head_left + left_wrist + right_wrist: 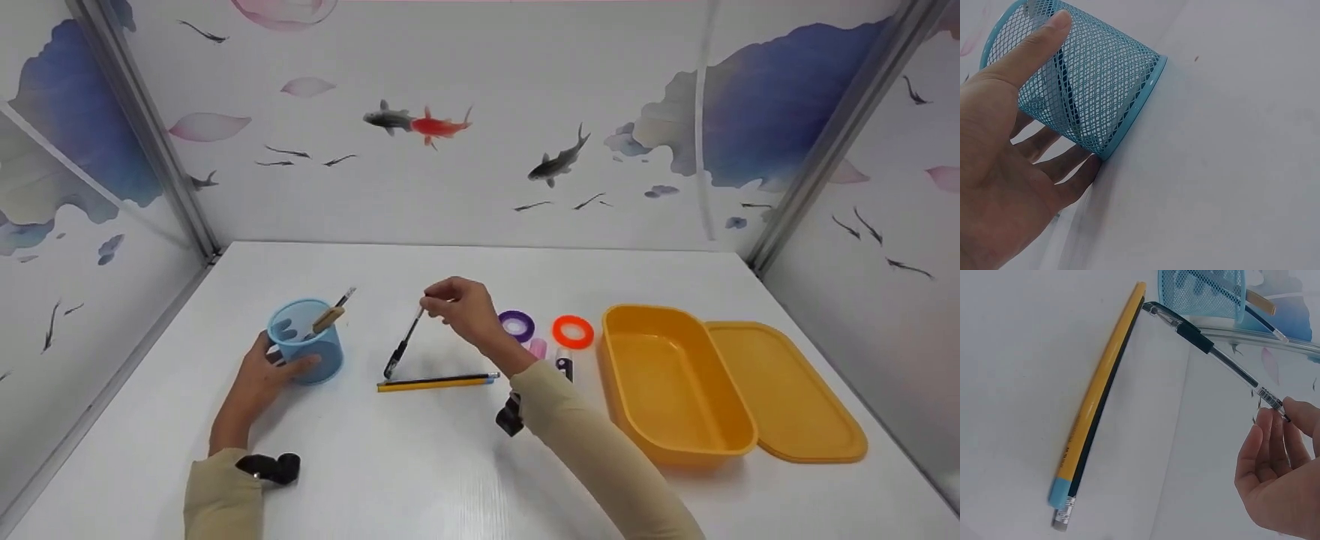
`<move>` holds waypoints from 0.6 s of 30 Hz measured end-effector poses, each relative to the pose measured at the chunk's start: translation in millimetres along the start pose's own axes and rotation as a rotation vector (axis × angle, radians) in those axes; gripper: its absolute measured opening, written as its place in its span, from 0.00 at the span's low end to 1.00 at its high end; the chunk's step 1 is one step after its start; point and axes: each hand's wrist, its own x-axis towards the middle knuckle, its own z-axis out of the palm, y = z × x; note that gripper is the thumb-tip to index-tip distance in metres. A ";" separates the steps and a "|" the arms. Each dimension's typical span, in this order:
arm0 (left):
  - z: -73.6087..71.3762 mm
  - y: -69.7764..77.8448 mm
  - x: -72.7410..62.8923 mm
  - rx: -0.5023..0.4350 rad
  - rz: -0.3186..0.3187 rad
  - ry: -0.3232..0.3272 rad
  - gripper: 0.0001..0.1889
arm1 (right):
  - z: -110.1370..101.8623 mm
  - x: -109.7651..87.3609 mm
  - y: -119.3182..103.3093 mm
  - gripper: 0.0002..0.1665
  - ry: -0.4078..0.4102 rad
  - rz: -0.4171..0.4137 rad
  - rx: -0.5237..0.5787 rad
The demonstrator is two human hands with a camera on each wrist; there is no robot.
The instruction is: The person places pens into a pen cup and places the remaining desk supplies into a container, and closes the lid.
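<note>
My left hand (259,379) grips a light blue mesh pen cup (324,361), thumb on one side and fingers around the other, as the left wrist view also shows. A wooden piece (328,320) and a slim dark stick with a pale end (1264,322) stick out of its top. Between thumb and fingertips, my right hand (466,311) pinches the end of a clear pen with a black grip and cap (1230,363). The pen slants, its capped end beside the tips of a yellow pencil (1095,399) and a black pencil (1107,391) lying together.
Right of the pencils lie a purple ring (517,326), an orange ring (573,331), a pink item (538,347) and a small dark-and-white item (564,364), partly hidden by my arm. A yellow box (622,390) stands farther right, its lid (802,405) beside it. Printed panels enclose the table.
</note>
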 end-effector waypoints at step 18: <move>0.8 -0.2 1.1 -0.025 -0.015 0.000 0.61 | 4.7 17.2 -58.9 0.12 0.144 -0.091 0.191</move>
